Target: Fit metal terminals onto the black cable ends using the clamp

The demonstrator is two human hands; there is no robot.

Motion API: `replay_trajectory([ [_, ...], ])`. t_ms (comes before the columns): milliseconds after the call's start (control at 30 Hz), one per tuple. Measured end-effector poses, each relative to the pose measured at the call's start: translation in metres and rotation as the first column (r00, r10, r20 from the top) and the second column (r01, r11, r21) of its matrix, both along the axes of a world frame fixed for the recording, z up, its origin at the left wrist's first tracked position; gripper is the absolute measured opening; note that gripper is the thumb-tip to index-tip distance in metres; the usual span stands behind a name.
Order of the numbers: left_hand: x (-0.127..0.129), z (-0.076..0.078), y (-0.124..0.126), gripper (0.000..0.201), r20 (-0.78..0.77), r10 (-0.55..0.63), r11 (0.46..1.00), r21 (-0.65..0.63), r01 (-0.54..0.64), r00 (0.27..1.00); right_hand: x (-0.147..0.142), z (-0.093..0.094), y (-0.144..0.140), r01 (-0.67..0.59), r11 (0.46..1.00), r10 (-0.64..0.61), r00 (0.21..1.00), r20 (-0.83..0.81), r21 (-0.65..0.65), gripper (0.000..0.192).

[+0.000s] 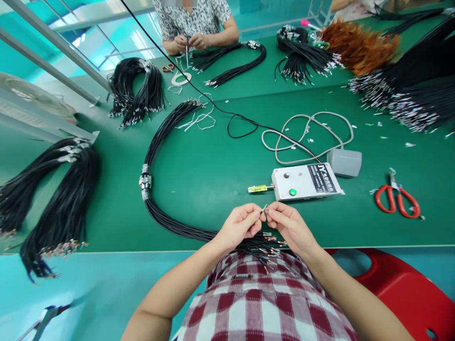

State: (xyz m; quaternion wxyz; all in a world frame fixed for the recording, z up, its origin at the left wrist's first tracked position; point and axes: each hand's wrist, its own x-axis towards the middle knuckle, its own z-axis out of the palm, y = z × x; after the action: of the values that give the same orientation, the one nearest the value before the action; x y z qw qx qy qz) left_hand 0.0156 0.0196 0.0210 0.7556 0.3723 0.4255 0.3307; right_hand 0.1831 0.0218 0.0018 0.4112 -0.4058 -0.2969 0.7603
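Matt green table mat (213,170), perhaps felt; glossy black-sheathed wires (159,137); red plastic-handled scissors (398,201).

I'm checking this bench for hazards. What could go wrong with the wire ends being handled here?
1. The left hand and right hand pinch one small terminal; it may slip or prick a fingertip.
2. The wire bundle hangs off the table edge into the lap, so loose ends may snag the shirt.

A wire-harness assembly workshop: bundles of black cables (149,90) lie all around the white tester box (305,181) on a green workbench (213,166) (another person (195,23) works beyond it).
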Motion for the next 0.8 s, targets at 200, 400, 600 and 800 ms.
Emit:
replay_trajectory([
  [200, -0.001, -0.001, 0.001, 0.043, 0.011, 0.001, 1.000, 0.001, -0.001, 1.000, 0.001, 0.001, 0.002, 0.027, 0.996, -0.031, 0.998, 0.058, 0.079, 0.023],
  [400, 0.000, -0.001, 0.000, 0.043, -0.003, -0.014, 1.000, 0.009, 0.014, 1.000, 0.008, 0.003, 0.008, 0.078, 0.982, -0.098, 0.989, 0.110, 0.173, 0.022],
  [600, 0.002, 0.001, 0.000, 0.045, -0.023, -0.010, 1.000, 0.024, 0.011, 1.000, 0.007, 0.007, 0.010, 0.048, 0.969, -0.096, 0.977, 0.190, 0.244, 0.022],
  [800, 0.001, 0.000, -0.001, 0.045, -0.015, -0.009, 1.000, 0.018, 0.009, 1.000, 0.004, 0.001, 0.008, 0.069, 0.974, -0.117, 0.969, 0.216, 0.218, 0.021],
])
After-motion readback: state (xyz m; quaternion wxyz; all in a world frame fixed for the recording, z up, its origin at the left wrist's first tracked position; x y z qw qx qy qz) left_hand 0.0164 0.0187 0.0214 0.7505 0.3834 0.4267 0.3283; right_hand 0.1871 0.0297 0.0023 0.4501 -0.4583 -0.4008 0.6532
